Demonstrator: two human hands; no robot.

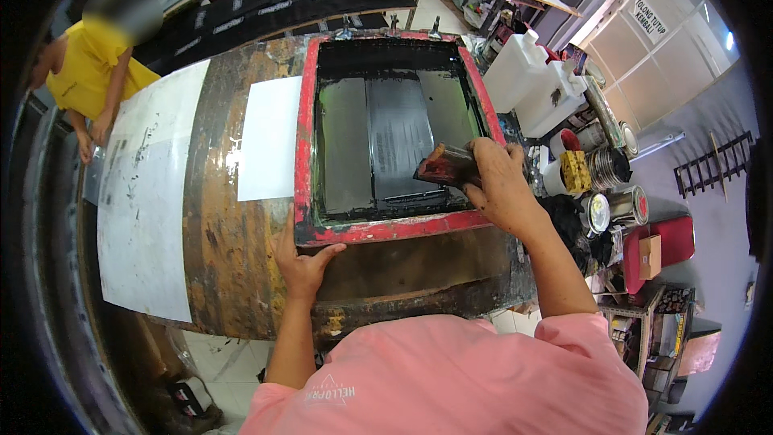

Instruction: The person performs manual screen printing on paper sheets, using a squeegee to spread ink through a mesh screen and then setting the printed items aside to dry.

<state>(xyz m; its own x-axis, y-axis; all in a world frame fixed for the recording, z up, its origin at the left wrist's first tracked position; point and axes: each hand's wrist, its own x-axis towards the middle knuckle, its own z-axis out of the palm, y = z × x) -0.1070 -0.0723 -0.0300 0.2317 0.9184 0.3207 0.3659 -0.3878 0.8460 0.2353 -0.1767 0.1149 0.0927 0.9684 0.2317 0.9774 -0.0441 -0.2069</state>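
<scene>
A screen-printing frame with red, ink-stained edges lies on the table in front of me. Its mesh is dark with black ink, and greenish patches show along the sides. My right hand grips a squeegee with a worn, red-stained handle, tilted over the frame's lower right part. My left hand holds the frame's near left corner, fingers along the left side and thumb along the near edge. A white sheet lies beside the frame, partly against its left edge.
A stained wooden table bears a long white sheet at left. Another person in yellow stands at the far left. White jugs, paint cans and a yellow sponge crowd the right. Metal clamps sit behind the frame.
</scene>
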